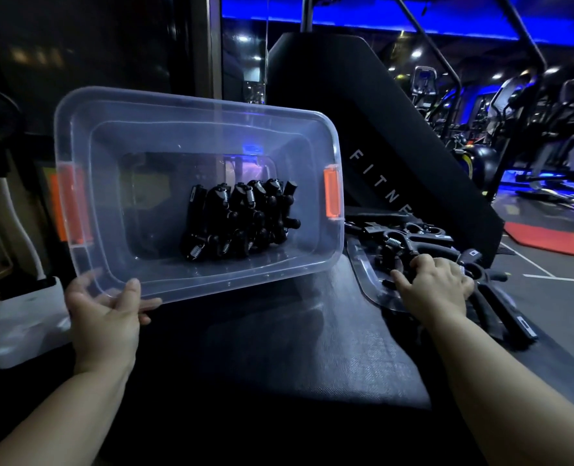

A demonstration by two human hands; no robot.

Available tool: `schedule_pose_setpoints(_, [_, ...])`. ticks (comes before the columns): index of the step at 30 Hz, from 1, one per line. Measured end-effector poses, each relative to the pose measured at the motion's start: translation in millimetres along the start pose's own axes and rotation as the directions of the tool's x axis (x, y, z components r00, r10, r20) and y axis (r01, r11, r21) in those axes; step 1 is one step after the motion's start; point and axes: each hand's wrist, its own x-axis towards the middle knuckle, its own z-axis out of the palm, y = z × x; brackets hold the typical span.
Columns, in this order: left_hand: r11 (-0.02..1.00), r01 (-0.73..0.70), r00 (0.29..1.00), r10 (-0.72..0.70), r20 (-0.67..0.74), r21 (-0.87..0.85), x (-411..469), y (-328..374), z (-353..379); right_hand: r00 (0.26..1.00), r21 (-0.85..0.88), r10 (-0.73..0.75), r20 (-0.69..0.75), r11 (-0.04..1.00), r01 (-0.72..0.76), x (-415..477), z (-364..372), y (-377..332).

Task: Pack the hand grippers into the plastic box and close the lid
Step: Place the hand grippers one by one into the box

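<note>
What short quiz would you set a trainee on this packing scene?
1. True or false: the plastic box is empty.
2. The left hand grips the box by: A its near rim; B its far rim; C its base.
3. Fill in: the right hand grips loose hand grippers that lie partly on the clear ____.

Key: 1 false, hand grippers already lie inside; 2 A; 3 lid.
</note>
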Motion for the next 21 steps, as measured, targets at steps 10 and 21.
schedule_pose_setpoints(10, [1.0, 0.0, 1.0, 0.0, -0.013, 0.001, -2.7, 3.3, 1.4, 0.997, -0.102, -0.017, 0.073, 0.994, 0.025, -3.7, 10.3, -0.2])
schedule_pose_setpoints(21, [1.0, -0.002, 1.0, 0.002, -0.008, 0.004, -5.4, 5.7, 0.2, 0.998, -0.157, -0.023, 0.066, 0.987, 0.033, -3.8, 7.9, -0.2])
